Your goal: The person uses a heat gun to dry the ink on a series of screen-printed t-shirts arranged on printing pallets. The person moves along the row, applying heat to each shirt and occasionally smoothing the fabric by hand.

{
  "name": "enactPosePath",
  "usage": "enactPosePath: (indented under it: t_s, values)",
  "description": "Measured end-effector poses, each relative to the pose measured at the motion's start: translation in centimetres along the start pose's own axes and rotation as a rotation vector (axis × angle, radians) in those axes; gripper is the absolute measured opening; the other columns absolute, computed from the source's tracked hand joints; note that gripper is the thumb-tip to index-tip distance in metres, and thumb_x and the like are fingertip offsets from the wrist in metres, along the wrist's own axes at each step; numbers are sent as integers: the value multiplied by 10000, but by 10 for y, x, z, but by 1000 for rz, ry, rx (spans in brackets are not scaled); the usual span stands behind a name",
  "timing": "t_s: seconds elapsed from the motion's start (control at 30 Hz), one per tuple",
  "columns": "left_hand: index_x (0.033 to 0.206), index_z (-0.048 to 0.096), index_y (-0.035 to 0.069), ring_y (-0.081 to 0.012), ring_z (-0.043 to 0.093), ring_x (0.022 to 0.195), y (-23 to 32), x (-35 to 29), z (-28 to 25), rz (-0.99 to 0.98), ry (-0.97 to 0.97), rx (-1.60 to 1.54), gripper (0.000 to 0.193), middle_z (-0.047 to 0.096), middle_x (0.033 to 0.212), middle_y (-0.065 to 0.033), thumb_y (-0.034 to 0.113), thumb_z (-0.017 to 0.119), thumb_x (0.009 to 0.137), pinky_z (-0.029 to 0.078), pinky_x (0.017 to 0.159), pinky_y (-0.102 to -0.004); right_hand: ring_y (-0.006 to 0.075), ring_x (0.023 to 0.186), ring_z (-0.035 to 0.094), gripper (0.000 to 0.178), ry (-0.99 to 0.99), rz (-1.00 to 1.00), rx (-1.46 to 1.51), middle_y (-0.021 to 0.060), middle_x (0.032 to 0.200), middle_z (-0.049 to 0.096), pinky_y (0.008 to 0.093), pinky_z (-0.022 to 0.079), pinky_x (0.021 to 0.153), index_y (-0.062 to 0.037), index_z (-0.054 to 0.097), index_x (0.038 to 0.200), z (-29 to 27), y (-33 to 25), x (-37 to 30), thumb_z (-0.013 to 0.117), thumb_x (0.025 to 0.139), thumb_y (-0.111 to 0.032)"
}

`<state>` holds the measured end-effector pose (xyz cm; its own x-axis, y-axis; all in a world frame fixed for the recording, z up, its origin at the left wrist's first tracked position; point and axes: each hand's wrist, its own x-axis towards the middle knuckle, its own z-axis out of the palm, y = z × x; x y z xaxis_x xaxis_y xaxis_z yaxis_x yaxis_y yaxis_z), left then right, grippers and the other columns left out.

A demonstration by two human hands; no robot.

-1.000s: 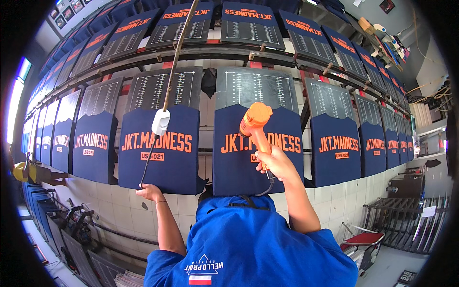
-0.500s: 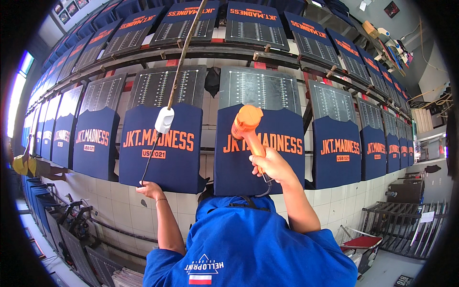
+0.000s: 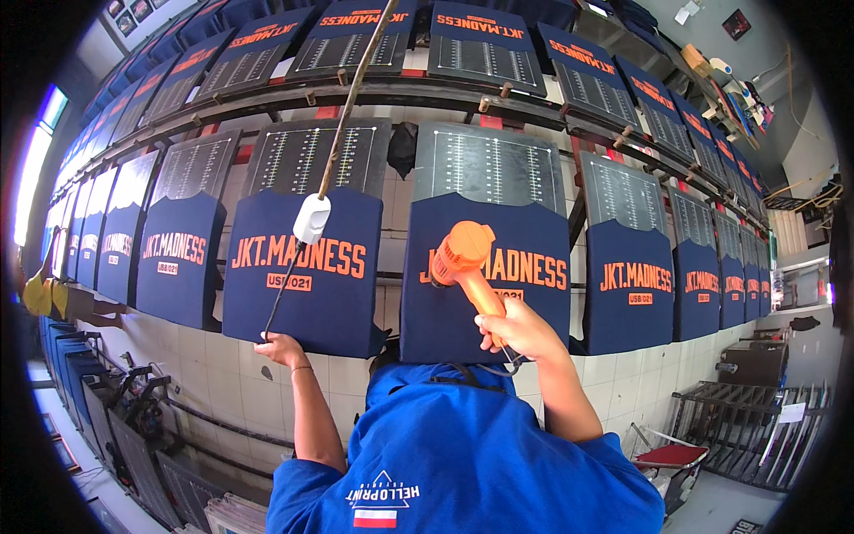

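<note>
My right hand (image 3: 527,331) is closed around the handle of an orange heat gun (image 3: 470,249), above the dark blue shirt (image 3: 445,325) with orange lettering in front of me. The gun's body hides the left part of that print. My left hand (image 3: 285,349) is at the lower edge of the shirt (image 3: 342,311) to the left, its fingers closed on a thin black cord (image 3: 279,301). That cord runs up to a white socket (image 3: 311,220), which hangs from a long brown cord or pole over the shirt.
Rows of dark boards (image 3: 485,160) carry more printed blue shirts on both sides and across the far rail (image 3: 427,93). A red folding chair (image 3: 672,456) and a dark metal rack (image 3: 756,423) stand at the lower right. Another person's legs (image 3: 93,307) show at far left.
My right hand has brought the heat gun lower and slightly right, uncovering part of the print above it. My left hand stays almost in place on the cord.
</note>
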<state>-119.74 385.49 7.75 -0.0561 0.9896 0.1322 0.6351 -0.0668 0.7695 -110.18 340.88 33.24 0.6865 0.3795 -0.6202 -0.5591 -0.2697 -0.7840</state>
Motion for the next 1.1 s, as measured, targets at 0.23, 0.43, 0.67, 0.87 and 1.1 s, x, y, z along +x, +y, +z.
enactPosePath:
  t_s: [0.23,0.43,0.67,0.87,1.1]
  values:
    - [1233,410,-113,-466,573,1028,-1,-3,0,11,-17,-12,444,537,1160,-330,255,442,986,478,900,-477,158,645,643,283,12,-3,11,87,798,586,272,516,536,38,522,945,1,2,-4,637,890,-215]
    - [1200,445,-122,-472,565,1036,9,-6,-4,5,6,-23,435,540,1150,-336,245,474,967,462,917,-483,148,668,651,270,-63,-3,-9,73,831,579,269,529,563,22,507,985,18,-4,8,641,901,-196]
    - [1193,436,-123,-482,557,1037,8,-6,-3,0,5,-7,455,525,1163,-346,270,458,967,457,919,-489,158,666,650,278,-84,-23,-62,81,817,585,276,528,565,32,507,1001,22,-8,14,627,902,-198]
    - [1228,411,-88,-472,578,1006,2,-2,-2,0,-20,15,443,543,1155,-321,281,428,984,480,887,-486,148,664,644,257,-29,-35,-60,70,814,574,273,529,566,15,522,1024,15,-11,21,628,901,-184]
    - [1244,399,-76,-463,585,997,4,-4,-2,-12,-25,40,440,551,1140,-309,285,415,993,491,868,-480,139,643,632,235,28,-100,50,57,804,573,270,523,555,5,522,1017,10,-18,43,618,905,-178]
